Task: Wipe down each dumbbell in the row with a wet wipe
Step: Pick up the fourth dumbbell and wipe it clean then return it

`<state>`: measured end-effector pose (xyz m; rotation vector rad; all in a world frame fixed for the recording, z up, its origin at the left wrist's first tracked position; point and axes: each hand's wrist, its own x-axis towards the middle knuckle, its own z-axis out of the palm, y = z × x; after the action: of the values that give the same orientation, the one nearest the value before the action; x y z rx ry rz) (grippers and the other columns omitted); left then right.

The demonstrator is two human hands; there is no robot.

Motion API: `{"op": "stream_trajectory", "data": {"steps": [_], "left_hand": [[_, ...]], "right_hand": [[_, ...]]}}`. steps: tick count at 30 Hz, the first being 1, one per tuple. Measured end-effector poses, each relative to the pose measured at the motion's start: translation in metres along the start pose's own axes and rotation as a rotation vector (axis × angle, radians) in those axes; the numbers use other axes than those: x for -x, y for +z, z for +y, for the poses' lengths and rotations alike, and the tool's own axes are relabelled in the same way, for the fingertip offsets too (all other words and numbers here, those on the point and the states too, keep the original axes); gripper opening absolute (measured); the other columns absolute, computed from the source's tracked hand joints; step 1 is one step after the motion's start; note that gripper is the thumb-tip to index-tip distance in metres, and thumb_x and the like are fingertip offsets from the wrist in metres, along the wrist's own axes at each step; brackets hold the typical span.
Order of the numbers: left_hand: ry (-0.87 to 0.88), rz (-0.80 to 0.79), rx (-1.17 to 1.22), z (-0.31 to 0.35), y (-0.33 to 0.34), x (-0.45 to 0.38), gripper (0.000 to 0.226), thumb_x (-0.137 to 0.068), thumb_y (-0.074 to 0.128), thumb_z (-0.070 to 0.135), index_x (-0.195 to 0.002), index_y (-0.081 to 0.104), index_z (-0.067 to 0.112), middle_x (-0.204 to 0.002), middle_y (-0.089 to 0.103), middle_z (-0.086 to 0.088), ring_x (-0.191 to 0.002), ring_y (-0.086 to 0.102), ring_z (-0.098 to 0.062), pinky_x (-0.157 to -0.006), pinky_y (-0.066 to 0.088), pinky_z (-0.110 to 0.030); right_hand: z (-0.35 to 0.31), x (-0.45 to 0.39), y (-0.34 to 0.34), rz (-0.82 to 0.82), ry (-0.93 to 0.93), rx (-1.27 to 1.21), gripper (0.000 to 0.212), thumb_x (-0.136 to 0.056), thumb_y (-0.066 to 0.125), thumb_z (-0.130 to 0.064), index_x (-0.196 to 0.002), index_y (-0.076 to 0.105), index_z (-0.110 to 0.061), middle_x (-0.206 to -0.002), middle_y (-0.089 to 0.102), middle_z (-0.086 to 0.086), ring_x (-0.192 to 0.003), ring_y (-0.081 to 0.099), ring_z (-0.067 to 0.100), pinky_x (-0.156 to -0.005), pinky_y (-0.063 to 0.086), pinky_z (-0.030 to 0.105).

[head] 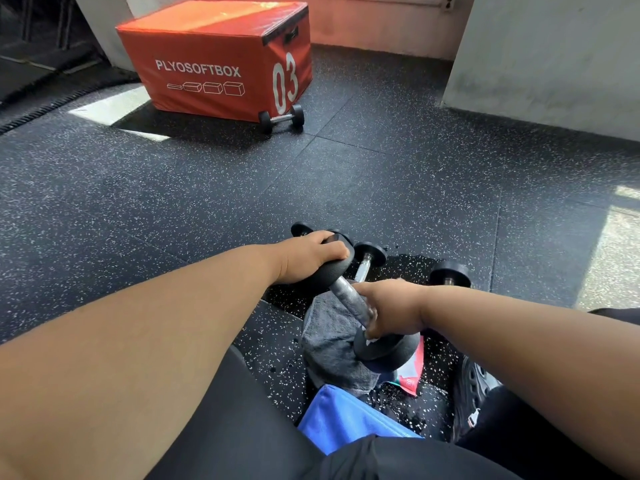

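I have the dumbbell (pixel 360 306) tilted over the grey towel (pixel 332 344) on the rubber floor (pixel 173 188), near my knees. My left hand (pixel 308 258) clasps its far head; my right hand (pixel 391 311) wraps the handle, a wipe barely visible. I'd steady the head, rotate, and wipe the full handle.

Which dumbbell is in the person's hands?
The nearest dumbbell, gripped by left hand and right hand; the others lie untouched on the floor.
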<state>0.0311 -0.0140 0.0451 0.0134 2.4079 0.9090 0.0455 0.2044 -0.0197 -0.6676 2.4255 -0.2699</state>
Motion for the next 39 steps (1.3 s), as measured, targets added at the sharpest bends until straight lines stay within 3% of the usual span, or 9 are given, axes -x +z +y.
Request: {"op": "stream_trajectory", "data": {"steps": [2,5,9,13,17,25,30,33,39], "left_hand": [[0.002,-0.003,0.001,0.001,0.000,0.000,0.084,-0.074,0.052,0.071,-0.153,0.047,0.043,-0.141,0.060,-0.004,-0.119,0.061,-0.026,-0.103,0.047,-0.041],[-0.001,0.003,-0.001,-0.001,0.000,0.000,0.084,-0.074,0.053,0.073,-0.153,0.047,0.046,-0.139,0.060,-0.004,-0.117,0.062,-0.026,-0.105,0.048,-0.042],[-0.006,0.005,0.024,-0.004,-0.001,-0.002,0.085,-0.072,0.054,0.074,-0.152,0.048,0.046,-0.137,0.061,-0.004,-0.115,0.064,-0.026,-0.100,0.051,-0.039],[-0.017,-0.001,0.055,-0.004,0.001,-0.006,0.070,-0.067,0.056,0.078,-0.131,0.059,0.048,-0.124,0.068,-0.004,-0.109,0.068,-0.027,-0.102,0.054,-0.047],[-0.022,-0.004,0.061,-0.004,0.002,-0.007,0.065,-0.066,0.056,0.080,-0.121,0.061,0.047,-0.119,0.070,-0.005,-0.105,0.069,-0.029,-0.098,0.055,-0.047],[-0.018,0.001,-0.043,-0.001,0.001,-0.001,0.109,-0.061,0.050,0.086,-0.161,0.036,0.047,-0.154,0.051,-0.007,-0.129,0.055,-0.032,-0.114,0.043,-0.052],[-0.020,0.002,-0.022,-0.002,0.001,0.001,0.094,-0.064,0.052,0.081,-0.150,0.048,0.044,-0.136,0.061,-0.004,-0.116,0.063,-0.026,-0.103,0.050,-0.043],[-0.031,-0.013,0.025,-0.001,-0.001,0.001,0.066,-0.071,0.053,0.073,-0.129,0.056,0.044,-0.123,0.067,-0.004,-0.104,0.067,-0.024,-0.081,0.049,-0.036],[-0.031,-0.001,0.011,0.000,-0.001,0.002,0.092,-0.072,0.052,0.073,-0.158,0.042,0.043,-0.135,0.055,-0.002,-0.119,0.059,-0.027,-0.086,0.044,-0.035]], "right_hand": [[0.006,-0.002,-0.003,-0.067,0.013,-0.047,0.071,-0.074,0.089,-0.041,-0.135,0.052,-0.048,-0.105,0.075,-0.010,-0.098,0.070,0.016,-0.094,0.055,0.034],[0.006,0.000,-0.004,-0.095,-0.004,-0.132,0.070,-0.074,0.093,-0.031,-0.132,0.057,-0.047,-0.091,0.071,-0.014,-0.085,0.067,0.009,-0.079,0.049,0.025],[-0.010,-0.001,0.002,0.037,0.035,-0.032,0.059,-0.075,0.087,-0.028,-0.124,0.058,-0.042,-0.095,0.063,-0.014,-0.099,0.066,0.020,-0.080,0.042,0.024],[-0.019,-0.008,0.022,0.178,0.132,-0.026,0.065,-0.063,0.084,-0.031,-0.123,0.058,-0.034,-0.093,0.064,-0.010,-0.094,0.067,0.026,-0.081,0.053,0.030],[-0.011,-0.011,0.017,0.047,0.100,-0.068,0.052,-0.068,0.086,-0.027,-0.112,0.059,-0.030,-0.096,0.066,-0.008,-0.091,0.063,0.021,-0.085,0.052,0.031],[-0.002,-0.017,0.001,-0.175,-0.033,-0.017,0.063,-0.079,0.083,-0.027,-0.138,0.062,-0.029,-0.121,0.069,-0.006,-0.113,0.064,0.018,-0.105,0.050,0.034],[-0.012,-0.012,0.013,0.088,0.000,0.133,0.049,-0.073,0.081,-0.035,-0.114,0.055,-0.031,-0.090,0.057,-0.012,-0.095,0.064,0.025,-0.078,0.044,0.029],[-0.015,-0.010,0.021,0.195,0.062,0.134,0.056,-0.071,0.075,-0.035,-0.123,0.054,-0.035,-0.086,0.055,-0.010,-0.099,0.069,0.032,-0.074,0.043,0.030],[-0.013,-0.007,0.009,0.016,-0.010,0.047,0.058,-0.077,0.083,-0.027,-0.128,0.056,-0.033,-0.104,0.060,-0.009,-0.108,0.064,0.023,-0.084,0.040,0.024]]}}
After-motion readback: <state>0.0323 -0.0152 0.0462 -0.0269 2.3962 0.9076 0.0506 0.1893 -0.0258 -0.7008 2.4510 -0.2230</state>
